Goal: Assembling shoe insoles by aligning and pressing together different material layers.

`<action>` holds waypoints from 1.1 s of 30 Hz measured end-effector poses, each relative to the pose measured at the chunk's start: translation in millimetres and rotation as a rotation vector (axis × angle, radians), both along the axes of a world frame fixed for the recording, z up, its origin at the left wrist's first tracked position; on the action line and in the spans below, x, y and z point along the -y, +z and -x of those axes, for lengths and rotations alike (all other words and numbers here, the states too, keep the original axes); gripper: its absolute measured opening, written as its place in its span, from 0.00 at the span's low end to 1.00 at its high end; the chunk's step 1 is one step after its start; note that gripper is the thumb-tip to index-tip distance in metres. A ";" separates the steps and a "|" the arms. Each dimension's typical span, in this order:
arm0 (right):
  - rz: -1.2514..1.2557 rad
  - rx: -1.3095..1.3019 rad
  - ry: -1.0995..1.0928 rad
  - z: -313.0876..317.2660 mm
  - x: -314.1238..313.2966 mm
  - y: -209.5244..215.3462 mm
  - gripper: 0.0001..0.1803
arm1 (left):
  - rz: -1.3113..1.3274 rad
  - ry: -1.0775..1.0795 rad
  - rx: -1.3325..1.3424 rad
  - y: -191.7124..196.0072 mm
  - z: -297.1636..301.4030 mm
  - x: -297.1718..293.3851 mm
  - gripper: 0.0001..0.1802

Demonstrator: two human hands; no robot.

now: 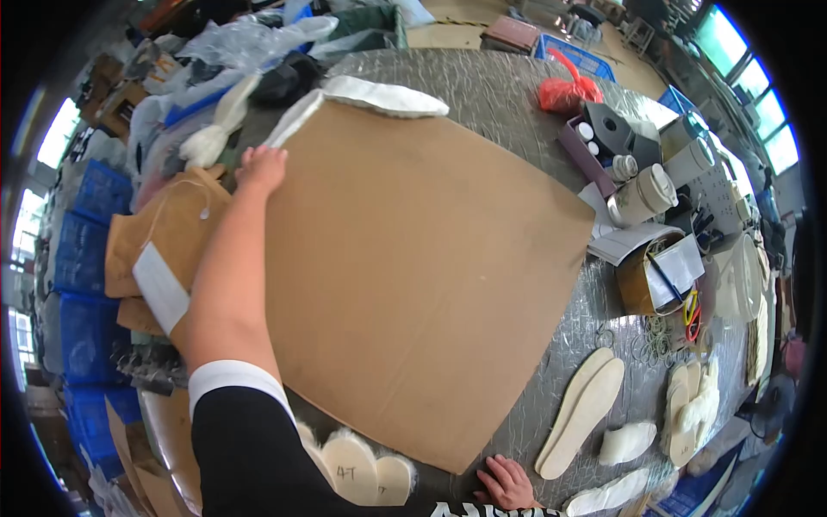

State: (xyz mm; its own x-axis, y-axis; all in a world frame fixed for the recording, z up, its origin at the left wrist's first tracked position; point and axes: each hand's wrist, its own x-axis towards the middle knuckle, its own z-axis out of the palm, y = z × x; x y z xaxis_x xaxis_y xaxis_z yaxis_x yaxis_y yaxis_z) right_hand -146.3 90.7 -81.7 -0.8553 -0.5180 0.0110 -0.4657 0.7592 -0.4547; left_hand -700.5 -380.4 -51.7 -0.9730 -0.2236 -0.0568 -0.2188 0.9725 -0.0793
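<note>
A large brown cardboard sheet (422, 258) covers the middle of the table and lies over white fleecy pieces (388, 96) that stick out along its far edge. My left arm reaches across the sheet's left side, and my left hand (263, 169) is closed on its far left edge, beside one of the white pieces. Near the sheet's near corner, my right hand (508, 482) rests on the table with its fingers slightly bent and apart, holding nothing visible. Pale scalloped insole pieces (366, 470) show from under the near left edge.
Cream insoles (581, 414) and a small white fleecy pad (627, 443) lie on the right. Behind them stand a box of papers and pens (642, 280), a white lidded jar (644, 196) and a red plastic bag (568, 90). A brown paper bag (164, 233) and blue crates (86, 336) flank the left.
</note>
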 end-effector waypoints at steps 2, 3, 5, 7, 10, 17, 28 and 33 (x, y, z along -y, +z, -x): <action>-0.003 -0.007 0.020 -0.5 -1.5 -7.6 0.25 | -0.028 0.032 0.013 -7.2 25.5 52.4 0.24; -0.021 0.002 0.024 0.0 -2.9 -7.6 0.25 | -0.068 0.013 -0.095 -14.9 30.5 53.7 0.23; -0.058 0.020 0.019 1.7 -3.9 -2.3 0.24 | -0.118 0.019 -0.270 -5.9 32.9 39.6 0.19; -0.103 -0.032 0.029 10.8 -3.0 7.5 0.24 | -0.022 0.015 -0.412 38.1 19.3 15.0 0.16; -0.063 -0.004 -0.005 11.2 1.1 14.9 0.25 | 0.187 -0.150 -0.548 120.8 -28.7 -22.8 0.14; 0.207 0.026 -0.058 7.4 7.2 19.9 0.30 | 0.168 -0.512 -0.246 228.9 -181.4 -137.5 0.14; 1.985 0.862 -0.550 -49.8 -23.5 26.0 0.31 | -0.239 -1.196 -0.209 202.0 -505.6 -267.3 0.13; 1.596 0.910 -1.041 -112.7 -61.0 16.7 0.33 | -0.366 -1.088 0.169 86.3 -634.3 -269.9 0.19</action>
